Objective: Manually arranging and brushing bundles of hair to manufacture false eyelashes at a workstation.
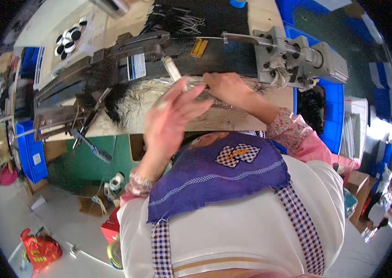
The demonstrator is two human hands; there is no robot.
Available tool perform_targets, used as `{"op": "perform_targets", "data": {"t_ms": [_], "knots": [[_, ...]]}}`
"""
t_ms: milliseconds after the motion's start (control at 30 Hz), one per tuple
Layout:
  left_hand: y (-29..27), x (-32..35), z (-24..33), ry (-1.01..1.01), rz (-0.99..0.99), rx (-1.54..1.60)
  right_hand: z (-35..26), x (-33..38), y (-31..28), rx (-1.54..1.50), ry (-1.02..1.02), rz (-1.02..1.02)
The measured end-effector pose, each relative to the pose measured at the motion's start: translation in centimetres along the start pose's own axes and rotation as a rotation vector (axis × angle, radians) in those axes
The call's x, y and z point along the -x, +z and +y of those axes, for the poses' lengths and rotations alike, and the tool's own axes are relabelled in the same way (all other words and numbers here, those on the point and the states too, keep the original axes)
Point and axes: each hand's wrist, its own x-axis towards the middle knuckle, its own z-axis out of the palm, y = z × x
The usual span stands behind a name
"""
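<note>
My left hand (pixel 170 118) is raised over the near edge of the bench, smeared by motion. Its fingers are stretched out, and I see nothing held in them. Just beyond its fingertips a white stick-like piece (pixel 172 68) slants on the dark bench plate (pixel 224 60). My right hand (pixel 228 88) rests at the plate's near edge with its fingers closed; what they grip, if anything, is hidden. Fine black fibres (pixel 133 104) lie scattered below and beside both hands. A small yellow block (pixel 199 47) sits on the plate past my right hand.
A grey metal clamp mechanism (pixel 279 58) stands at the right, a dark machine arm (pixel 99 65) at the left. Black-and-white spools (pixel 68 41) fill a tray at the far left. Metal tools (pixel 184 21) lie on black cloth at the back. Blue bins (pixel 332 116) flank the bench.
</note>
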Motion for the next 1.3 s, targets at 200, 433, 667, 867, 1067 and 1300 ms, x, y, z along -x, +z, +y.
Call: {"op": "perform_targets", "data": {"t_ms": [200,433,667,867,1067,1300], "knots": [[-11.9,12.0,7.0,0.575,1.044,-2.482,-1.1,0.6,-4.4,-0.177,0.198,-0.007],[-18.1,20.8,12.3,0.101,1.881,-1.855,-2.5,1.7,-7.3,-0.319,0.271,0.305],[-11.1,9.0,4.1,0.552,1.295,-2.304,-3.0,3.8,-12.9,-0.677,0.45,0.723],[3.3,0.6,0.2,0.62,0.078,-1.479,-9.6,-1.4,-14.0,-0.77,0.108,0.34],[-1.4,1.3,1.5,0.366,0.307,-1.196,-5.2,-2.6,-15.3,-0.245,0.236,0.439],[0.9,-4.3,-3.9,0.113,0.399,-0.516,-2.3,-4.5,-14.3,0.197,-0.091,0.272]]}}
